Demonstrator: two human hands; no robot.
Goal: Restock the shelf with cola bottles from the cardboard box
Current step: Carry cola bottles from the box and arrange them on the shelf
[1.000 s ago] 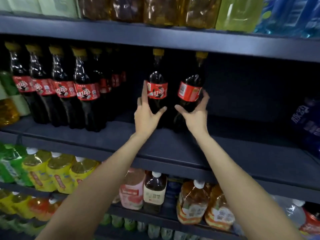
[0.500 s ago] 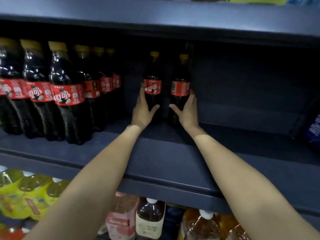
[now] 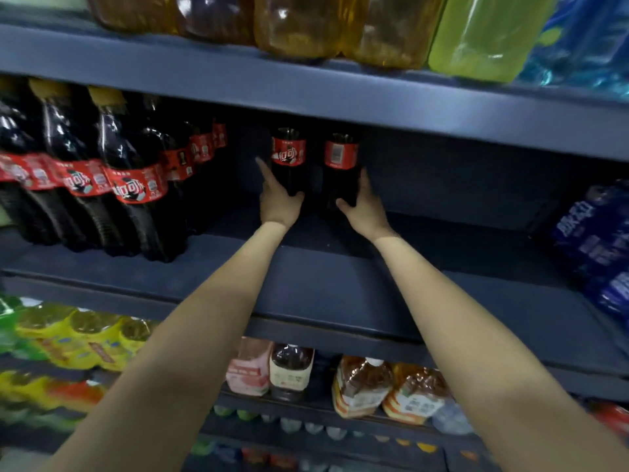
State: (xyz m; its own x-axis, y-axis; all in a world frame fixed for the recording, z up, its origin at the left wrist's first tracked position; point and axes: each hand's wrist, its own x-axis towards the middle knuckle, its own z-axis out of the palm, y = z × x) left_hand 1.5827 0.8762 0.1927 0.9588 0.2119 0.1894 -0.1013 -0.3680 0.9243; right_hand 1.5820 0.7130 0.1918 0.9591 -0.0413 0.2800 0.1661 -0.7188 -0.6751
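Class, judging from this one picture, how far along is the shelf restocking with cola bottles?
Done: a row of cola bottles fills the shelf's left side. In hand: the left hand and right hand each hold a cola bottle, left bottle and right bottle, standing deep on the shelf. Left: bare shelf remains right of them; the box is out of view.

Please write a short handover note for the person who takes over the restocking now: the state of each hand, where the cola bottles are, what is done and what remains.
Left hand: on the lower body of the left cola bottle, index finger straight, thumb round its front.
Right hand: thumb and fingers round the lower body of the right cola bottle.
Both bottles stand upright, side by side, deep on the middle shelf, apart from the cola row at the left.
Done: these two are placed at the back.
Left: release them and fill the bare shelf in front. The cardboard box is not in view.
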